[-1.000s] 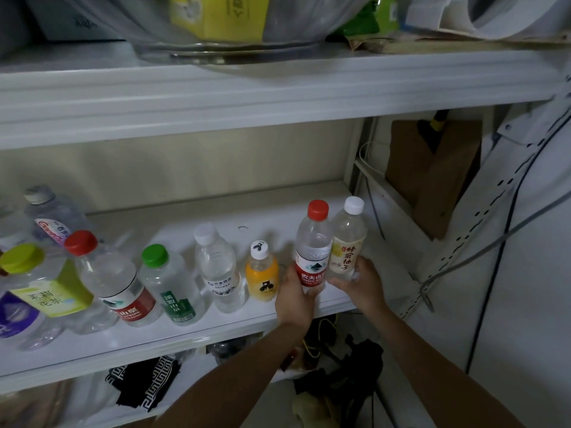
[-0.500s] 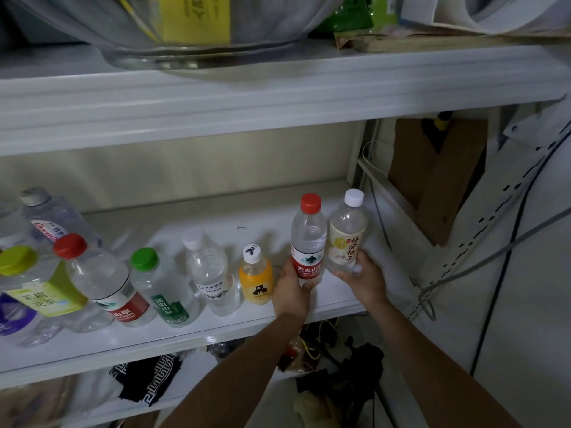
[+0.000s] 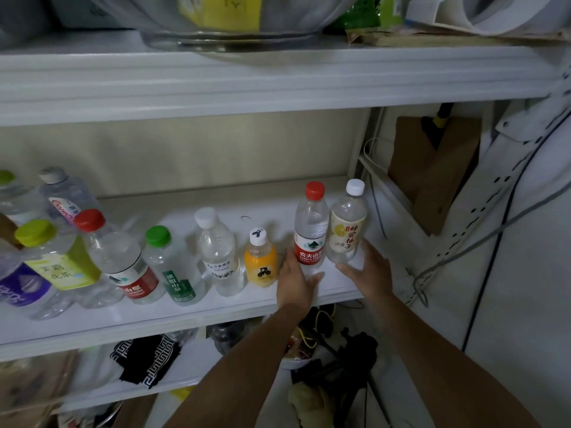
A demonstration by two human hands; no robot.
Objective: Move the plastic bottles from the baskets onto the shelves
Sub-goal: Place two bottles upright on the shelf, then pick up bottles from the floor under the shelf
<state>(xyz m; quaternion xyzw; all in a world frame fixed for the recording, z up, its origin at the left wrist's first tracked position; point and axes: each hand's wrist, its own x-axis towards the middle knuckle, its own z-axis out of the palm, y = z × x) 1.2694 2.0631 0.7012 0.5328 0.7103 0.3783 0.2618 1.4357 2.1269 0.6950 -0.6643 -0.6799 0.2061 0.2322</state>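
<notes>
On the white middle shelf [image 3: 336, 293], a red-capped bottle [image 3: 311, 225] and a white-capped yellow-label bottle [image 3: 347, 223] stand upright side by side at the right end. My left hand [image 3: 295, 282] lies at the base of the red-capped bottle with its fingers loosened, thumb in front and fingers along its left side. Beside the foot of the yellow-label bottle, my right hand [image 3: 369, 271] is spread, its fingers nearly straight. To the left stands a row of bottles, among them a small orange bottle [image 3: 260, 262] and a clear white-capped bottle [image 3: 217, 251].
An upper shelf [image 3: 278, 84] overhangs closely, with a large clear bowl [image 3: 234, 29] on it. A shelf post [image 3: 361, 156], cables [image 3: 482, 236] and a brown board [image 3: 432, 168] stand to the right. Below the shelf lie dark cloth [image 3: 145, 359] and clutter.
Both bottles were gripped and pushed a little deeper onto the shelf. Now they stand on it and my fingers have loosened around their bases.
</notes>
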